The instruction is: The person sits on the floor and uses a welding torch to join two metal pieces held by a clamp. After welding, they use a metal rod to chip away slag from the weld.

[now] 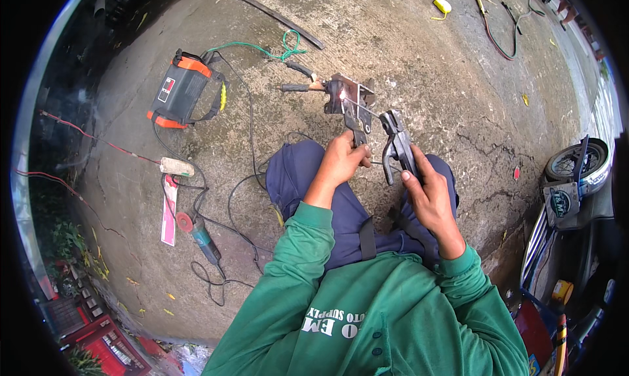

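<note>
My left hand (pixel 342 160) is closed round the lower end of a flat dark metal bar (pixel 352 122). The bar reaches up to a small rusty metal bracket (pixel 335 103) on the concrete. In my right hand (pixel 431 198) is a black electrode holder (pixel 398 142), its jaws biting a thin welding rod (pixel 367 111). The rod slants up and left to the bracket, where its tip meets a bright glowing spot. On the bracket's left side sits a dark-handled clamp (pixel 301 87) with a copper-coloured jaw.
An orange and black welding machine (pixel 182 91) stands at the upper left, cables trailing from it. Nearer lie an angle grinder (pixel 204 240), a pink-and-white packet (pixel 169 212) and a taped cable joint (pixel 177 167). A long metal strip (pixel 278 19) lies beyond. A wheeled vehicle (pixel 576 161) is far right.
</note>
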